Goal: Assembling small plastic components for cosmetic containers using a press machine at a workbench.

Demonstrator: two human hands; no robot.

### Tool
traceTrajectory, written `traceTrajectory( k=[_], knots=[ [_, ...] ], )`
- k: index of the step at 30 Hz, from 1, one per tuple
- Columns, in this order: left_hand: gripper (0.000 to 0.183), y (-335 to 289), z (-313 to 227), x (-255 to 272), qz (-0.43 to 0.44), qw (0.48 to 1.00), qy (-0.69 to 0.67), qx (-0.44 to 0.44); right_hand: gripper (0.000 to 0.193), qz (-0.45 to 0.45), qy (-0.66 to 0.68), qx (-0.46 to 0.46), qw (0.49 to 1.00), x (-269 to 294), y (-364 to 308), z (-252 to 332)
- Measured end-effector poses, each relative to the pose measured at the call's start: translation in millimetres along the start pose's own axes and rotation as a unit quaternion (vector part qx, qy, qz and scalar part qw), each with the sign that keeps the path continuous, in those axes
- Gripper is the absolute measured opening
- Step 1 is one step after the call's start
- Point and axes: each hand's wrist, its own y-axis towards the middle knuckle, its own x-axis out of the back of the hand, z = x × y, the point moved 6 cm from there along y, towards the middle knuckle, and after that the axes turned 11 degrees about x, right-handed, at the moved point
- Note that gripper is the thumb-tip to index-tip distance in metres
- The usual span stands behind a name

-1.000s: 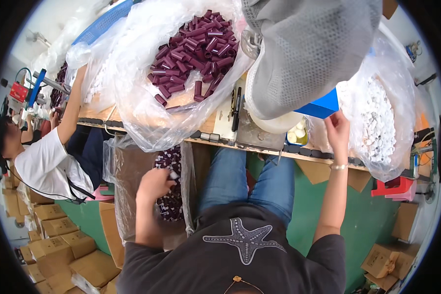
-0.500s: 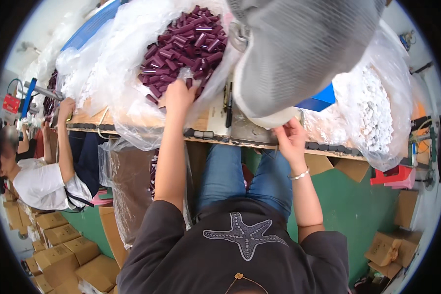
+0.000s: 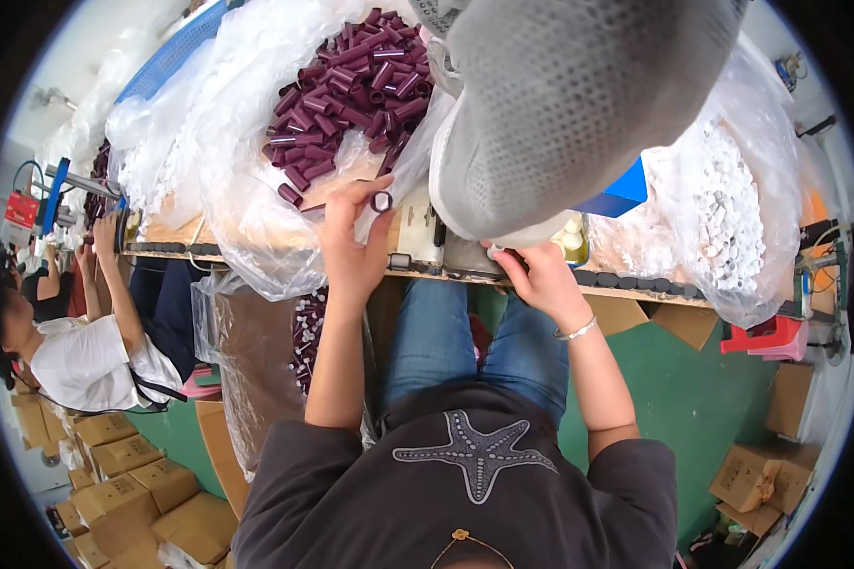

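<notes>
My left hand (image 3: 353, 248) is at the table's front edge with thumb and fingers closed on a short purple tube (image 3: 381, 201), its open end toward me. Just beyond it lies a heap of similar purple tubes (image 3: 351, 95) on clear plastic sheeting. My right hand (image 3: 544, 282) pinches a small white piece (image 3: 493, 250) over a metal plate (image 3: 470, 258) at the edge. Beside that hand stands a small yellowish container (image 3: 573, 239) with whitish pieces in it. A large grey mesh-fabric thing (image 3: 579, 104) hides the table beyond my right hand.
White small parts (image 3: 726, 213) lie in clear plastic at the right, near a blue box (image 3: 617, 192). A plastic-lined carton (image 3: 247, 351) stands below the table at left. Another person (image 3: 95, 351) works further left. Cardboard boxes (image 3: 128, 484) and a red stool (image 3: 761, 337) are on the floor.
My left hand has drawn back from the heap toward me, now with a purple tube in it. The right hand has shifted slightly left and nearer, and a white piece shows in its fingers.
</notes>
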Motion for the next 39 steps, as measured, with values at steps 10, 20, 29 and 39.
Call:
traceTrajectory(
  k=[10,20,29,39],
  knots=[
    [0.034,-21.7,-21.7,-25.4,0.123,0.978,-0.166,0.034,0.022,0.016,-0.087,0.000,0.996,-5.3,-7.9,0.4],
    [0.030,-50.8,-16.3,-93.4,0.264,0.964,-0.043,-0.016,0.033,-0.160,-0.013,-0.077,0.984,35.9,-45.8,7.6],
    [0.047,-50.6,-19.4,-99.9,0.292,0.956,0.004,0.015,0.027,-0.172,-0.002,-0.132,0.976,59.3,-93.5,3.8],
    [0.028,-42.6,-20.0,-102.7,0.276,0.955,-0.111,-0.001,0.027,-0.181,0.000,-0.134,0.974,58.5,-102.7,6.3]
  ],
)
